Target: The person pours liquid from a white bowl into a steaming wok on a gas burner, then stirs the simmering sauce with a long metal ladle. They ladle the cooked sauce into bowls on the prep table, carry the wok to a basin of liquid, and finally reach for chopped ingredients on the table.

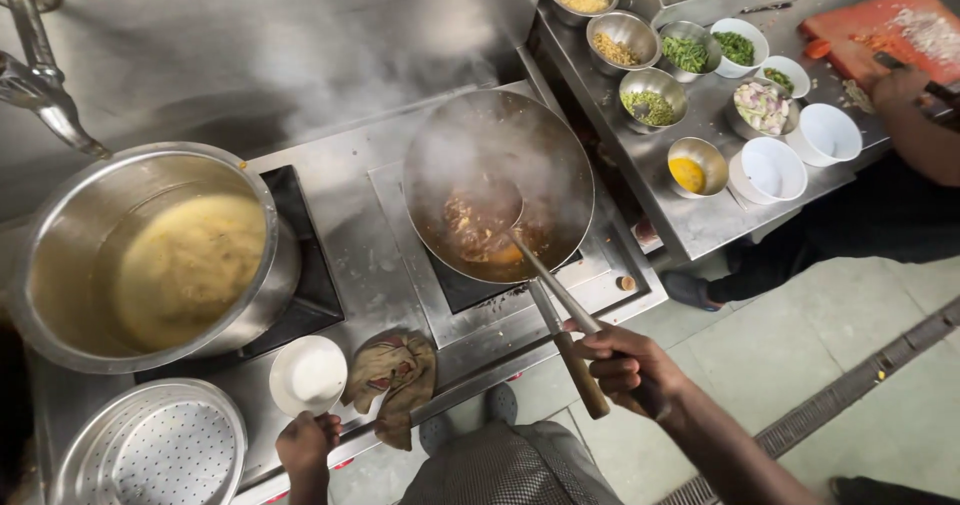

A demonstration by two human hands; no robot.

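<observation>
The right hand has its fingers closed around the ladle handle, near its end, just beside the wok's wooden handle; the ladle's bowl sits down in the steaming wok, in dark brown sauce; the wok stands on the right burner of the stove. The left hand rests at the stove's front edge, fingers curled at the rim of a small white bowl, beside a crumpled cloth; whether it grips the bowl I cannot tell. The wok looks heavy, stiff and hot, the sauce apt to slosh; the wooden handle is the safe hold; the ladle is light and rigid, best held far from the steam. A large pot of yellow liquid stands on the left; a co-worker's hand works at a red board on the tabletop, among bowls of chopped ingredients.
</observation>
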